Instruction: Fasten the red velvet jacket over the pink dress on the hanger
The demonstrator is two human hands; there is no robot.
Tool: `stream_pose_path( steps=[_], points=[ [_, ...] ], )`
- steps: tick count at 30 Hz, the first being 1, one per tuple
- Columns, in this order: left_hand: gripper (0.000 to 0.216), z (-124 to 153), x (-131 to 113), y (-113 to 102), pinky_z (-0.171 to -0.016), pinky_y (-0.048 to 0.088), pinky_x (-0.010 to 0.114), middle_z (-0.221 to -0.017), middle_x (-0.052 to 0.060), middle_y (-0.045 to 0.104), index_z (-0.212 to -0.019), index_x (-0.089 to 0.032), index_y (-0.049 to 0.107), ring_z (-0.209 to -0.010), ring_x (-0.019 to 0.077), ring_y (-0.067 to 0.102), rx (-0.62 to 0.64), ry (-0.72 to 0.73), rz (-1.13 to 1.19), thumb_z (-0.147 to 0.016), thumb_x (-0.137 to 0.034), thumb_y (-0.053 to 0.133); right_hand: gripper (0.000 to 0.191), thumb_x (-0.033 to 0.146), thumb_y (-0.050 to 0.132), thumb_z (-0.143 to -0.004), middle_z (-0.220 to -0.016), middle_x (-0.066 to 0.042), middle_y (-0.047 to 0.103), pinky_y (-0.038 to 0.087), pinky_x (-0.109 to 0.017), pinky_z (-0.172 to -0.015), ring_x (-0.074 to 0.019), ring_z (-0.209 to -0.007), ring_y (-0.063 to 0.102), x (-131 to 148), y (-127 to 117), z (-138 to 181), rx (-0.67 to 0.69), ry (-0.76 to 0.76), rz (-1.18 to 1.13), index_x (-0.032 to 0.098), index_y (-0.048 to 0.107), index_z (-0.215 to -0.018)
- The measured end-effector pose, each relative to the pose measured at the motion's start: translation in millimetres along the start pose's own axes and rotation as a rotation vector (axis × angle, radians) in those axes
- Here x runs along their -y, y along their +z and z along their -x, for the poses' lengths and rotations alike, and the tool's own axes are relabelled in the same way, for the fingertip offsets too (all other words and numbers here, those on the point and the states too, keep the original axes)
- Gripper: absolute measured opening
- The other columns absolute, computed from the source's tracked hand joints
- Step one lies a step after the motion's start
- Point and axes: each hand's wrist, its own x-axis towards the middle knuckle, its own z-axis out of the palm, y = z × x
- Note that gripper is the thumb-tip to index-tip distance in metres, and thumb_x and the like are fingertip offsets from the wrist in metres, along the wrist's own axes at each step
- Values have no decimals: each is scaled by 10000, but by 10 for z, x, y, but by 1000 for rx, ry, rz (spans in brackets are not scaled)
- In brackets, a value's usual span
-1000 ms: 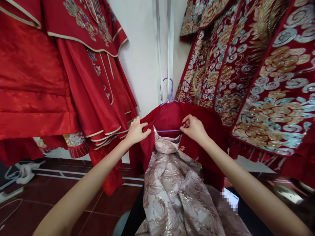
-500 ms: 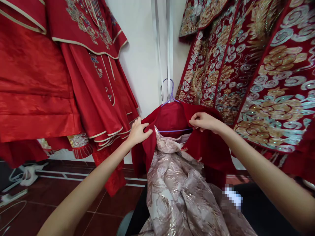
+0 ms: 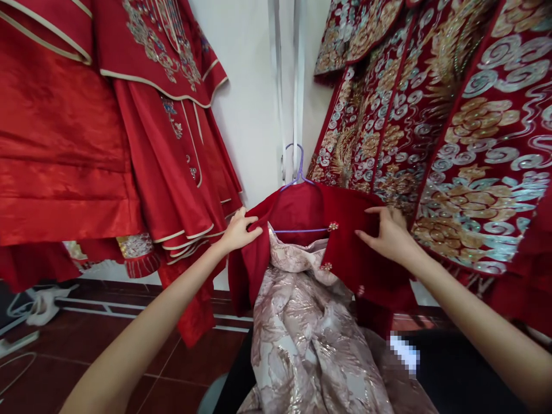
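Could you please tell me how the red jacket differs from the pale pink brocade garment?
The red jacket is matte and mostly plain; the brocade garment is shiny and patterned. The jacket's front is spread open; the garment is gathered in loose folds. Both are cloth.

Deep-red, velvet-like, open-fronted jacket, at the left hand: plain, lining a smoother red. Small pinkish-gold flower-shaped clasps, left of the right hand. Thin lilac-purple hanger, between the hands: plain. Shiny pale-pink and silver-grey brocade garment, below and between the hands: large leaf-like figures. Long dark-red embroidered garment, beyond the right hand: tan-gold flowers, silvery-white swirls. Flared bright-red satiny garment, beyond the left hand: cream edging, silver-and-blue motifs.
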Motion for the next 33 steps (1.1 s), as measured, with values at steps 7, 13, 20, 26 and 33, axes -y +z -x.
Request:
stream_pose_path(
  steps=[7, 13, 20, 26, 33],
  points=[
    [184, 19, 52, 86, -900, 414, 385, -929, 53, 459, -807, -200, 652, -970, 233, 469, -34, 52, 26, -794, -343, 538, 909, 370, 673, -653, -1329, -225, 383, 346, -524, -1044, -386, -1268, 383, -422, 143, -9, -141, -167, 230, 104, 268, -1422],
    [180, -15, 140, 173, -909, 416, 400, -955, 59, 458, -803, -194, 642, -983, 240, 468, -67, 63, 23, -791, -341, 538, 828, 362, 631, -689, -1345, -186, 438, 375, -484, -1042, -328, -1242, 456, -512, 214, -230, 8, -201, 50, 141, 293, -1412],
    [230, -122, 279, 135, -901, 426, 416, -930, 70, 458, -854, -169, 673, -957, 245, 487, -55, 77, 35, -810, -328, 513, 637, 532, 701, -651, -1031, -111, 643, 549, -453, -747, -285, -875, 644, -457, 114, -438, 69, 262, -331, 243, 483, -1175],
    [239, -212, 397, 118, -915, 428, 397, -920, 57, 479, -896, -175, 705, -940, 230, 505, -35, 59, 108, -800, -304, 528, 574, 601, 610, -753, -1170, -95, 657, 556, -463, -801, -311, -979, 657, -217, -104, -359, 412, 305, -404, 296, 547, -1235],
    [237, -129, 362, 184, -914, 443, 389, -928, 61, 465, -875, -168, 692, -964, 235, 507, -55, 73, 110, -800, -320, 526, 1081, 633, 718, -638, -1518, -148, 275, 285, -571, -1097, -384, -1373, 292, -81, -56, -131, 107, -289, 100, 243, 199, -1503]
  ],
)
